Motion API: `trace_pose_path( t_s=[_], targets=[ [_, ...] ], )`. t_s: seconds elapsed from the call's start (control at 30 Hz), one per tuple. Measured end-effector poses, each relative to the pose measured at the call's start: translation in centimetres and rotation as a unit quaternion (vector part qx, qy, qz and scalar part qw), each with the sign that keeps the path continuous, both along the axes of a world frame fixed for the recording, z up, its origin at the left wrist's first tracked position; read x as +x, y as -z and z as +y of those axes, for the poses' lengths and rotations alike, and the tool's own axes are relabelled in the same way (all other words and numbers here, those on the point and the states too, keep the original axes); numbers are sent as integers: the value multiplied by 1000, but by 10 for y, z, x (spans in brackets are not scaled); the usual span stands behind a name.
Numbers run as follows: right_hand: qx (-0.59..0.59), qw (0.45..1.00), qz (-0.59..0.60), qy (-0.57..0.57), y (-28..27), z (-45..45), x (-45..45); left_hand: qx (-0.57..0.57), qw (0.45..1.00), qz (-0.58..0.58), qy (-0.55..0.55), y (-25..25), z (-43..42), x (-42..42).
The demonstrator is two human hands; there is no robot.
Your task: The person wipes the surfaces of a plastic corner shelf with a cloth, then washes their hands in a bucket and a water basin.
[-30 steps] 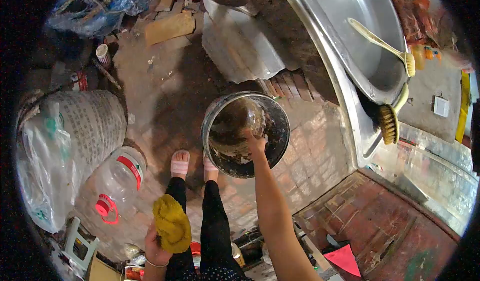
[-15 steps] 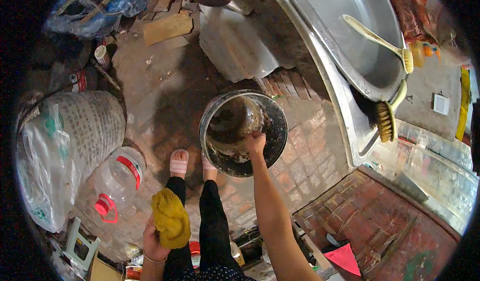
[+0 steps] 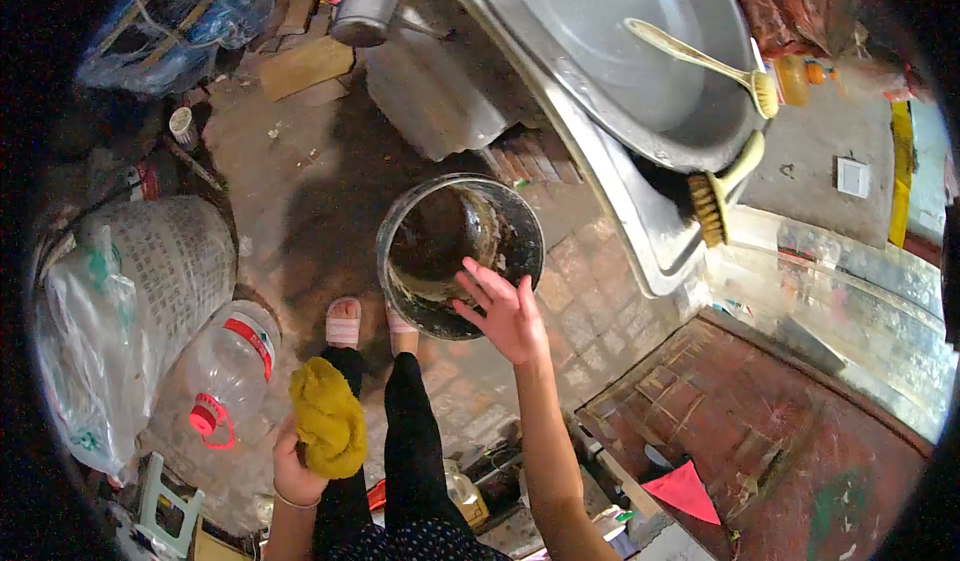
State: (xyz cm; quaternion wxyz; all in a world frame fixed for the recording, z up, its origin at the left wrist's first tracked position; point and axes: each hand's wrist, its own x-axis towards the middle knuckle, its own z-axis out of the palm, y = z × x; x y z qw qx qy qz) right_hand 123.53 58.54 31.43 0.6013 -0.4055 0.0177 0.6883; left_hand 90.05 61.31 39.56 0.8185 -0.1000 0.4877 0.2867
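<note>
A yellow-green cloth (image 3: 328,419) is bunched up in my left hand (image 3: 297,469), whose fingers are closed around it. My right hand (image 3: 512,316) is raised over the near right rim of a black bucket (image 3: 388,261), palm turned up and fingers spread, holding nothing. Inside, the bucket looks wet and dirty, with brownish residue along its wall; what lies at the bottom is too dark to make out. The bucket stands on the brick floor just past my feet in pink slippers (image 3: 343,323).
At the right, a metal sink (image 3: 640,251) holds a large steel basin (image 3: 600,71) with two brushes, one a yellow-handled brush (image 3: 710,209). On the left are a big plastic bottle (image 3: 225,361) and a stuffed sack (image 3: 180,261). A metal sheet (image 3: 435,91) lies beyond the bucket.
My right hand has come up out of the bucket and opened, palm up. My left hand still grips the cloth. The whole view has shifted slightly.
</note>
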Motion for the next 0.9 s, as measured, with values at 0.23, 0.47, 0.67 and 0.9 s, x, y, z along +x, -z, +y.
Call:
trace_pose_path(
  t_s=[0.23,0.47,0.67,0.9],
  targets=[
    [113,993,-24,-6,-79,-7,-5,0,1000,-23,13,-9,8,10],
    [224,967,86,85,-104,-16,-9,33,998,-43,35,-8,7,1],
    [270,922,235,146,-118,-14,-18,8,998,-54,15,-7,7,-2],
    [293,926,205,120,-131,-8,-16,53,995,-74,38,-19,18,10]
  ],
)
